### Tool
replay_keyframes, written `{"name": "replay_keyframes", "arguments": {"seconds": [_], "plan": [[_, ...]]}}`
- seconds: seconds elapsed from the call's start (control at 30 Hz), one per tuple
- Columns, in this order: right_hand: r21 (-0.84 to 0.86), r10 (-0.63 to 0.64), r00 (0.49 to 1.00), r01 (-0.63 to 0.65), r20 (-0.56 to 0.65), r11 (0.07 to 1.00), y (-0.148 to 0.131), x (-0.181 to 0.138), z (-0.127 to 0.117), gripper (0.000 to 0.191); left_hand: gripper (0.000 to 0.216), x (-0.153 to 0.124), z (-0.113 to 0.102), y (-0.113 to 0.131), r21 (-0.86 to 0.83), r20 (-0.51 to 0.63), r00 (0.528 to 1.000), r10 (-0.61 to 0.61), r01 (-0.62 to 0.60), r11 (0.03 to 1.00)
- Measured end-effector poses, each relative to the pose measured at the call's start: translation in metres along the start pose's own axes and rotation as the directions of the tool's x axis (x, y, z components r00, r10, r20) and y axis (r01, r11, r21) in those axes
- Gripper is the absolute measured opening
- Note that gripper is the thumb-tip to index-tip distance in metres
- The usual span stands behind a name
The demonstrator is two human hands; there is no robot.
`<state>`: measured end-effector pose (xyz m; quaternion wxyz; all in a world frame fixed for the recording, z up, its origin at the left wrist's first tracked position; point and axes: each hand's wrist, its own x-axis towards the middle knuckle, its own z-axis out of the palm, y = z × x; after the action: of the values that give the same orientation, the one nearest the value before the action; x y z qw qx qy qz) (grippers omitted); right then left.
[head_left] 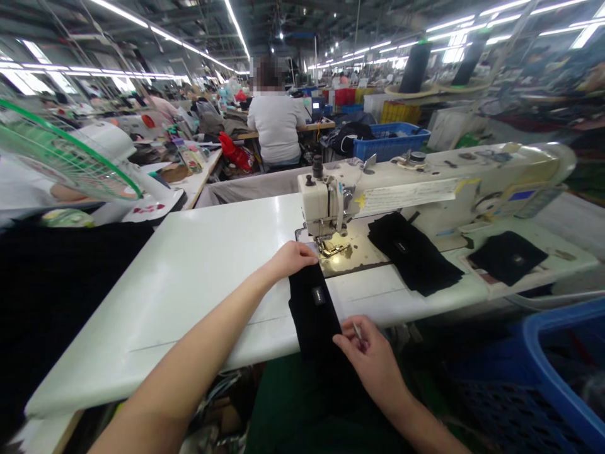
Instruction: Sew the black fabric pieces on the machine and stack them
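Note:
A black fabric piece [307, 318] with a small dark label [319, 295] hangs over the front edge of the white sewing table [227, 252]. My left hand [295, 258] pinches its top end, just in front of the needle area of the sewing machine [326, 208]. Lower down, my right hand [366, 350] grips the right edge of the same fabric. A thin, pale metal tool [357, 330] sticks out between the right fingers; its kind is hard to make out. The presser foot [333, 249] is lit and stands apart from the fabric.
Right of the needle lies a stack of black fabric pieces [416, 255], with another black stack [508, 257] farther right. A blue basket [529, 353] stands at lower right. A green-rimmed fan [66, 151] is at left. A person in a white shirt [276, 126] sits ahead.

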<state>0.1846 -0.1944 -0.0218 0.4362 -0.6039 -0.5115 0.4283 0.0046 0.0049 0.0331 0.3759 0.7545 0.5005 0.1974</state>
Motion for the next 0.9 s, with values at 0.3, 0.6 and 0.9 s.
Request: {"name": "replay_keyframes", "arguments": {"seconds": [0.3,0.6,0.9], "plan": [[-0.128,-0.361,0.923,0.377,0.134,0.917,0.003,0.009,-0.014,0.022,0.008,-0.005,0.022,-0.008,0.535,-0.186,0.904,0.384,-0.235,0.812],[-0.427,-0.643,0.716,0.688,0.271,0.587,0.000,0.021,-0.029,0.034,0.025,-0.017,0.021,-0.014,0.599,0.001,0.881,0.474,-0.380,0.705],[-0.466,-0.615,0.736,0.666,0.283,0.582,0.001,0.028,-0.019,0.023,0.021,-0.003,0.016,-0.027,0.522,-0.013,0.850,0.527,-0.444,0.728]]}}
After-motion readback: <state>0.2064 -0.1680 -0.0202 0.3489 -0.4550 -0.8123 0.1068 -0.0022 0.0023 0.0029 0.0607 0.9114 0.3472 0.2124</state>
